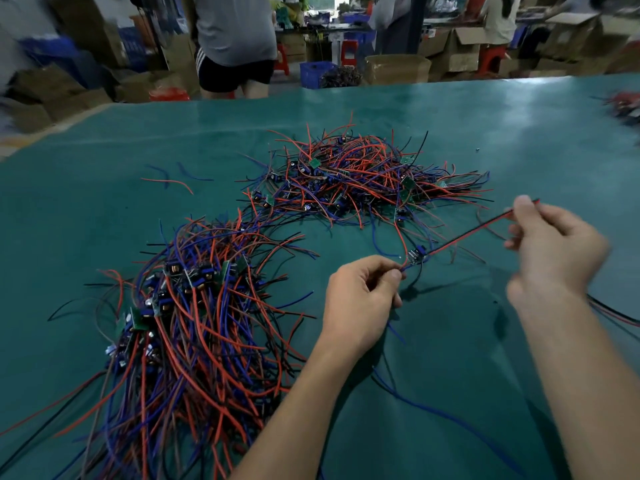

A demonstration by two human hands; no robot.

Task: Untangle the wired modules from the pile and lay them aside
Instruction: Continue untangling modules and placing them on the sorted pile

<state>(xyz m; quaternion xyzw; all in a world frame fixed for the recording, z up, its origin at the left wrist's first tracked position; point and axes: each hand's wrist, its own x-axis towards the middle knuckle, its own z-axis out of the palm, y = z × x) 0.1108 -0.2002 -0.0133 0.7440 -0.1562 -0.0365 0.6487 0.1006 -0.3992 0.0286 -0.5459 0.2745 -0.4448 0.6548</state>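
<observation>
Module at centre right, strung above the tabletop between my hands, looks light and limp-wired to me, so my left hand pinches its short leads while my right hand pinches the red-black pair, sparing the fragile board.

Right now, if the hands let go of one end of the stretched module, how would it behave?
Probably floppy: the wired module hangs taut only because the left hand and right hand pull its leads. Likely light, since thin wires carry it. Loose leads may snag the far pile.
</observation>
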